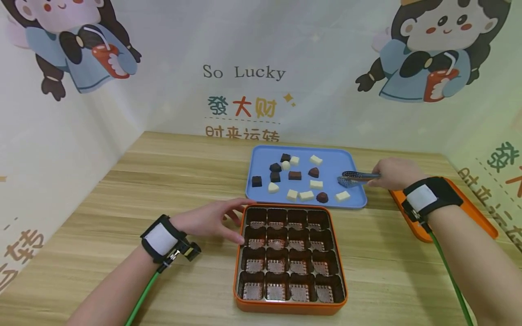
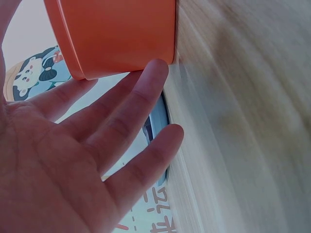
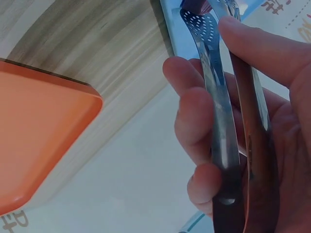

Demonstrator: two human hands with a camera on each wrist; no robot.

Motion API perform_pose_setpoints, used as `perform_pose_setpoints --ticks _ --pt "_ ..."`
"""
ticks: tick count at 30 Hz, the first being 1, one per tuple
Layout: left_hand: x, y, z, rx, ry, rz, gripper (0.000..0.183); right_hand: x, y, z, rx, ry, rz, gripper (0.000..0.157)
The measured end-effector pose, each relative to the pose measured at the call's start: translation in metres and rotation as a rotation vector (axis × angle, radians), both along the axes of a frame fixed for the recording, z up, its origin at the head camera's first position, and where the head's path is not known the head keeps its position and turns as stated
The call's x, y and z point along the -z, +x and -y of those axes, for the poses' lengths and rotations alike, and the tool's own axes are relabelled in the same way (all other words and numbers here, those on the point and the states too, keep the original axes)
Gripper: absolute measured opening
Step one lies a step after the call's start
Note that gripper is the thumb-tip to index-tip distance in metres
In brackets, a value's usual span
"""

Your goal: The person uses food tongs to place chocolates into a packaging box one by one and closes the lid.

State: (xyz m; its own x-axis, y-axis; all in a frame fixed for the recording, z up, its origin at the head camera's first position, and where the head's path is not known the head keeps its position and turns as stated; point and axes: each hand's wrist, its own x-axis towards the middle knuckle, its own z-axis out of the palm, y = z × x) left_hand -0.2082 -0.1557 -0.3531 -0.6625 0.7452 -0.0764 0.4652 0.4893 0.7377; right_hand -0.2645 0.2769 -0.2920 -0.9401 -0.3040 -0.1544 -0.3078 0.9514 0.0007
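Your right hand [image 1: 397, 173] grips the tongs [image 1: 360, 175] at mid-handle, thumb on one arm, fingers curled round the other — heads low over the right side of the blue tray [image 1: 336, 163]. Arms sit slightly apart. A brownish piece [image 3: 196, 6] shows at the heads in the right wrist view, but I can't tell if it's pinched or just lying behind.

The other dark and white pieces [image 1: 295, 175] are scattered over the tray. Your left hand [image 1: 210, 221] isn't clasping anything: fingers loosely spread, touching the left side of the orange box [image 1: 291, 308], its sectioned insert facing up.

For tong work here, I'd keep the heads level, bracket one piece across its sides and squeeze lightly — smooth shapes could slip. Keep the left fingers steady so the box doesn't skate.

Hard to read: tong tips are cut off in the right wrist view and tiny in the head view; your right forearm covers part of the orange tray [image 1: 477, 213].
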Motion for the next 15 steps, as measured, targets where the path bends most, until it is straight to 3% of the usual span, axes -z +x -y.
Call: perform_pose_setpoints --ticks 9,15 --pt "0.000 0.002 0.000 -0.010 -0.022 -0.024 0.087 -0.002 -0.002 0.001 -0.029 -0.026 0.021 0.021" --pt "0.000 0.001 0.000 -0.009 -0.011 -0.015 0.087 -0.018 0.006 0.008 -0.090 -0.107 -0.062 0.024"
